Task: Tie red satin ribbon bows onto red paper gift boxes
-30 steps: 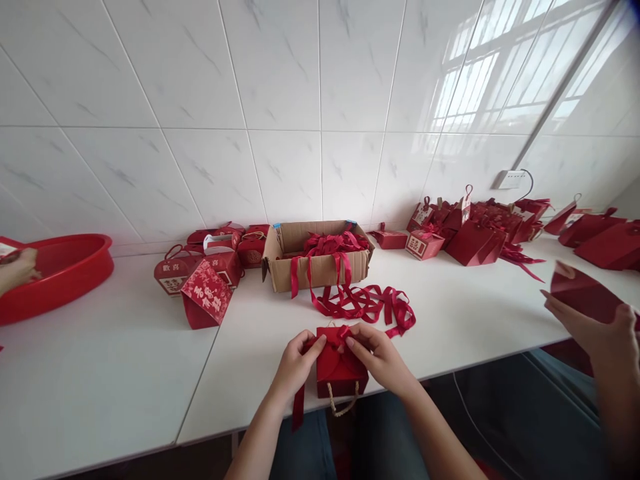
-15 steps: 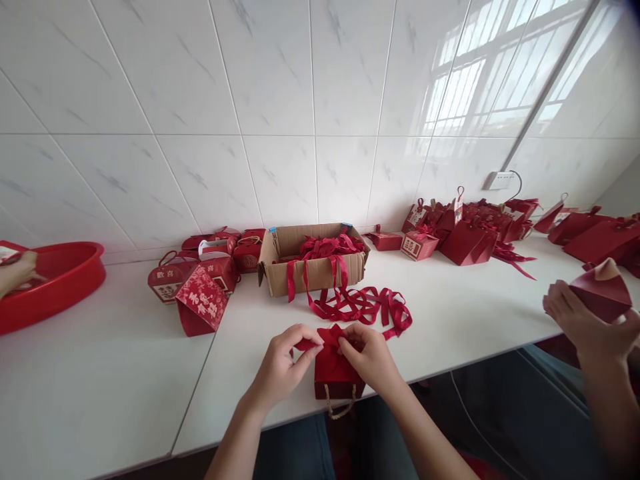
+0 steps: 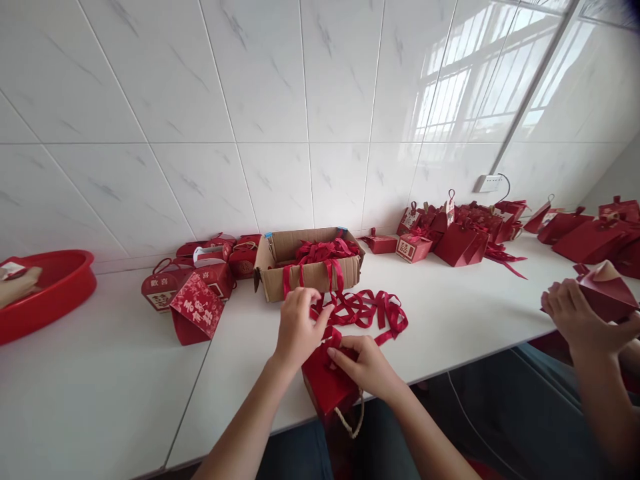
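A red gift box [image 3: 327, 387] with a twisted rope handle [image 3: 353, 423] lies tilted at the table's front edge, handle toward me. My right hand [image 3: 370, 365] pinches red ribbon [image 3: 334, 340] on the box between thumb and fingers. Raised just above and left of it, my left hand [image 3: 301, 327] has thumb and fingers apart and nothing visible between them. Loose ribbon [image 3: 393, 313] lies in loops behind my hands, trailing from a cardboard box [image 3: 283, 283] full of ribbon.
Several red gift boxes [image 3: 197, 310] stand at left, more [image 3: 460, 243] along the wall at right. A red basin [image 3: 70, 287] with another person's hand in it is at far left. At right, a co-worker's hands [image 3: 583, 320] hold a red box. A power strip [image 3: 489, 183] is on the wall.
My left hand has let go of the ribbon and lifted up and away. The gift box has turned and tilted, its handle swinging right. My right hand stays on the ribbon.
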A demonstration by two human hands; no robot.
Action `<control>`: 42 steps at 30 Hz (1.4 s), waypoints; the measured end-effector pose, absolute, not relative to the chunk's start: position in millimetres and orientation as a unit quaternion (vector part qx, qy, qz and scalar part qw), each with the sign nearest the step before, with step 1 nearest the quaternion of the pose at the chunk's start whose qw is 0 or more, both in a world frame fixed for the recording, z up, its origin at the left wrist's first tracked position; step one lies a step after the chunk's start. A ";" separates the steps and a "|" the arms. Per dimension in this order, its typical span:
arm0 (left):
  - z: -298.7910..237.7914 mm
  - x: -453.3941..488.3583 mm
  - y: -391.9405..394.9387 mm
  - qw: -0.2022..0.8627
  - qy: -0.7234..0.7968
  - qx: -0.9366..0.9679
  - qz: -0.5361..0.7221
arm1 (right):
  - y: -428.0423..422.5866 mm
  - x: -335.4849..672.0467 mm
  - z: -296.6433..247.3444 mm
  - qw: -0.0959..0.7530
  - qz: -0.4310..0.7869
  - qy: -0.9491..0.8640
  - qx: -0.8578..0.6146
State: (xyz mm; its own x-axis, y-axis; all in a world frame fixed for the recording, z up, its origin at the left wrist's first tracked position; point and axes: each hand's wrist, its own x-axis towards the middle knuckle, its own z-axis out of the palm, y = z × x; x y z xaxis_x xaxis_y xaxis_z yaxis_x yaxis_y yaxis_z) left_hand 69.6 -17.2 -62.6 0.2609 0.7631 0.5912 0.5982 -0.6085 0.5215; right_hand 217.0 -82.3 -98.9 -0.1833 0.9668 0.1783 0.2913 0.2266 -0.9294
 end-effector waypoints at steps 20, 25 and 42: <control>-119.1 48.7 -73.8 0.324 0.443 0.710 0.440 | -86.8 197.5 -116.3 0.546 0.359 -0.569 -0.499; -125.5 53.7 -71.9 0.317 0.427 0.688 0.493 | -92.8 202.4 -110.3 0.495 0.342 -0.610 -0.516; -130.4 50.7 -60.4 0.262 0.388 0.737 0.487 | -92.8 207.3 -126.4 0.501 0.324 -0.565 -0.570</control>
State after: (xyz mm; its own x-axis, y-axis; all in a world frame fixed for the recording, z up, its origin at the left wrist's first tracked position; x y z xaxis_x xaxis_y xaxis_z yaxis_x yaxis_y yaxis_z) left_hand 50.7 -60.4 -130.4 0.2237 0.8275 0.5149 0.3165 -0.5614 0.7647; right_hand 207.3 -92.8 -126.4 0.1523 0.9686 0.1967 0.3184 0.1403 -0.9375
